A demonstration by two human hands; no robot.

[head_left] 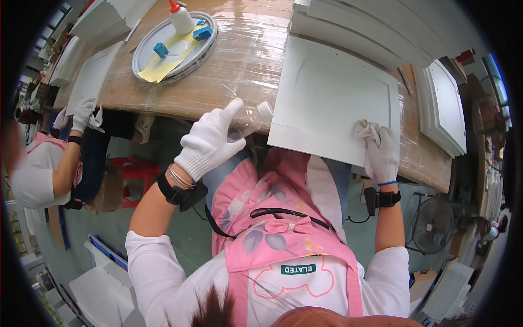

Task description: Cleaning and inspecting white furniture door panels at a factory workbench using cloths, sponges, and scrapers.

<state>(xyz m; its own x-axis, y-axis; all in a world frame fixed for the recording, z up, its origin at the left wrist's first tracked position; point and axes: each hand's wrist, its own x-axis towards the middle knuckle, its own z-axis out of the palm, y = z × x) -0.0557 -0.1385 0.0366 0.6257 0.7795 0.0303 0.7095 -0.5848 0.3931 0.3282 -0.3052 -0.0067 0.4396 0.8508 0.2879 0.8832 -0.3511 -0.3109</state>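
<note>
My left hand (213, 135), in a white knit glove, is closed around a clear plastic bottle (250, 121) with a white cap, tilted over the table's front edge. Its index finger points out along the bottle. A flat white panel (332, 98) lies in front of me, its near edge sticking out past the table toward my lap. At the panel's right side, my gloved right hand (383, 155) grips a crumpled whitish cloth (366, 129), which touches the panel near its right edge.
On the wrapped tabletop (245, 54) sits a round tub lid (143, 54) bearing a white squeeze bottle (181, 20), blue blocks (202, 32) and yellow paper (158, 66). White panels (444, 109) are stacked at right. A co-worker (46, 169) handles another panel at left; a fan (433, 224) stands right.
</note>
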